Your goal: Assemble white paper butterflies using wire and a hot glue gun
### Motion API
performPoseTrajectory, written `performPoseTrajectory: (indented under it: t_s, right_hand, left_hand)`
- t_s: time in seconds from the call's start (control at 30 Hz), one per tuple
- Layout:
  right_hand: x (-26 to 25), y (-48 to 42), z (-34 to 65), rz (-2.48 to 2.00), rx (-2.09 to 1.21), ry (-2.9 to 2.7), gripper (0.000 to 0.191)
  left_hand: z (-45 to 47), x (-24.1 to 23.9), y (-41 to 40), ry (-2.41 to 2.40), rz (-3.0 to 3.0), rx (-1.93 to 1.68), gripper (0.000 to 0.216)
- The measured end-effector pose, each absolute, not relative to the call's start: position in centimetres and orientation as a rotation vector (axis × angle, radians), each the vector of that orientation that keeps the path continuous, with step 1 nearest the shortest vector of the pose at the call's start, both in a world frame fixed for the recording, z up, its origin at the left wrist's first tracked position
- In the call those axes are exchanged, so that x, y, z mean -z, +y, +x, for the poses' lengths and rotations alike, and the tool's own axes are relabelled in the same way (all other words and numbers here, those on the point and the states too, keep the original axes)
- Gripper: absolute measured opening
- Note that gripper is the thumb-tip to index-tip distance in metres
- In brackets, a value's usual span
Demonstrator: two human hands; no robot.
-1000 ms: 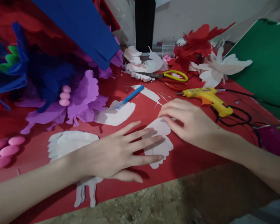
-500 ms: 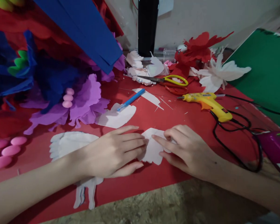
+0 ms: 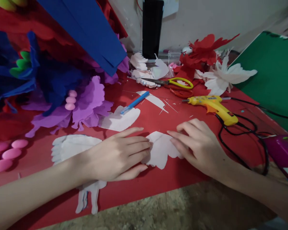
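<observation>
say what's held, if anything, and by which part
No clear grip shows: left hand at the left edge of the paper between them, right hand at its upper right.

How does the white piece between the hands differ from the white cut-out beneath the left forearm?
The white piece has a lobed outline; the white cut-out has a scalloped side and two leg-like strips. The left hand and right hand are at the white piece's edges, while the left forearm crosses over the white cut-out, hiding its middle. Both are white and lie on the red surface.
</observation>
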State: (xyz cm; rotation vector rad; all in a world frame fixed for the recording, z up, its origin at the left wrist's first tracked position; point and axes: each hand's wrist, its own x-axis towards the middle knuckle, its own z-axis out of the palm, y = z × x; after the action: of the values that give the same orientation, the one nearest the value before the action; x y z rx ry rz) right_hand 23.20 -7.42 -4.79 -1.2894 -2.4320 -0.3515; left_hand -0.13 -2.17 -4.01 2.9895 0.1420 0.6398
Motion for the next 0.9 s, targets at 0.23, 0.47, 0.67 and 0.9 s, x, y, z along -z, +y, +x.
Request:
performPoseTrajectory:
  t_s: [0.23, 0.47, 0.67, 0.9]
  right_hand:
    - [4.5, -7.2, 22.7, -1.058, 0.087, -2.519, 0.030]
    - [4.5, -7.4, 22.4, -1.028, 0.179, -2.510, 0.031]
    - [4.7, -7.6, 22.4, -1.078, 0.237, -2.459, 0.025]
    - [4.8, -7.4, 22.5, -1.126, 0.337, -2.372, 0.021]
  left_hand:
    - [0.1, 3.9, -2.3, 0.219, 2.983, -0.567, 0.033]
    - [-0.2, 4.1, -2.9, 0.313, 2.845, -0.056, 0.062]
    - [-0.4, 3.6, -3.2, 0.329, 2.933, -0.012, 0.070]
    - [-0.9, 3.3, -3.1, 0.378, 2.997, -0.069, 0.069]
